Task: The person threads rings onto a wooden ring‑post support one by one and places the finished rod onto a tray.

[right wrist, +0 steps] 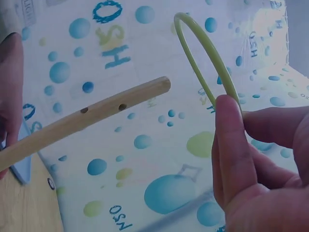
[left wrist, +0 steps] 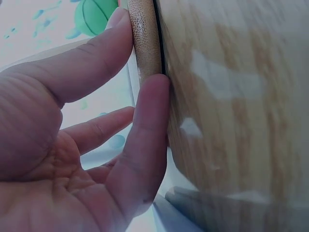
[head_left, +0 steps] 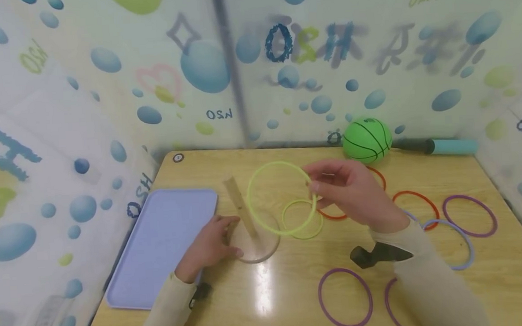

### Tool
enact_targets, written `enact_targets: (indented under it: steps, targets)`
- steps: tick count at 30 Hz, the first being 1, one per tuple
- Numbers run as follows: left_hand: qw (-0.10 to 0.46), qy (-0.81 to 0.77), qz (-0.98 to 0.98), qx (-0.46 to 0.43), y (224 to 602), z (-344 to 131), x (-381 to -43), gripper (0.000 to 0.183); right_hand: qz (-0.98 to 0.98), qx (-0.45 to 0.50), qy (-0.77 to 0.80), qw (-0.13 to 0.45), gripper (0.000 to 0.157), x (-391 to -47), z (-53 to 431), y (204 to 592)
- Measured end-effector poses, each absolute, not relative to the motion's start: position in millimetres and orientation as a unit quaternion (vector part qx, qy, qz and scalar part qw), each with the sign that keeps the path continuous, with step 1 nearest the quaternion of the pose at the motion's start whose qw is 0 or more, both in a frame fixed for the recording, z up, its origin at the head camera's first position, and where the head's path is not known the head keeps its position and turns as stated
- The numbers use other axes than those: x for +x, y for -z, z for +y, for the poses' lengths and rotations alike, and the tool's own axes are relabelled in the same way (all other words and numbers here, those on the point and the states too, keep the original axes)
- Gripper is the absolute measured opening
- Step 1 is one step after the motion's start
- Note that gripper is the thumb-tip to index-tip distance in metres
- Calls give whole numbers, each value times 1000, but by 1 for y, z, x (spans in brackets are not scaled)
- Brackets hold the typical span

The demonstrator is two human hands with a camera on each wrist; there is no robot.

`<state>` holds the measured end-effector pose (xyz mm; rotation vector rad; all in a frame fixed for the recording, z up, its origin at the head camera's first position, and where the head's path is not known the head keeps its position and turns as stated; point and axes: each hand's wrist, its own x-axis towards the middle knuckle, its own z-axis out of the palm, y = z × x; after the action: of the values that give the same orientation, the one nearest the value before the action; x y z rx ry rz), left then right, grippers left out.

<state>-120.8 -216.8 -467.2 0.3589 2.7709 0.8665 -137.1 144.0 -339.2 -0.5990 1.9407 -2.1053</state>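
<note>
My right hand (head_left: 350,192) pinches a yellow-green plastic ring (head_left: 250,197) between thumb and fingers, holding it raised just right of a wooden peg stand. In the right wrist view the ring (right wrist: 205,46) stands tilted, apart from the stand's post (right wrist: 104,111), which has small holes near its top. With thumb and fingers spread along its rim, my left hand (head_left: 209,246) holds the stand's round base (head_left: 266,255). The left wrist view shows thumb and index finger against the edge of that base (left wrist: 145,43). The upright post (head_left: 241,206) carries no ring.
Several loose rings lie to the right: a smaller yellow-green ring (head_left: 308,237), a red ring (head_left: 433,207), a blue ring (head_left: 471,250) and a purple ring (head_left: 370,296). A lavender tray (head_left: 171,228) lies left. A green ball (head_left: 367,140) and a teal-and-black pump-like tube (head_left: 455,146) sit behind.
</note>
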Motion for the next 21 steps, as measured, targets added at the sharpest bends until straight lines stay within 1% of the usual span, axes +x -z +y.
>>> enact_targets:
  steps: [7,10,18,21]
  targets:
    - [109,-298,942,109,467,-216,-120,88,574,-205,784,114,30,-147,104,321]
    - [103,-299,942,113,469,-217,-121,89,565,-192,793,124,29,-153,87,320]
    - [98,-313,936,130,473,-218,-124,90,558,-151,800,159,28,-170,52,343]
    - [93,-327,930,139,473,-217,-124,97,571,-129,791,177,31,-174,47,356]
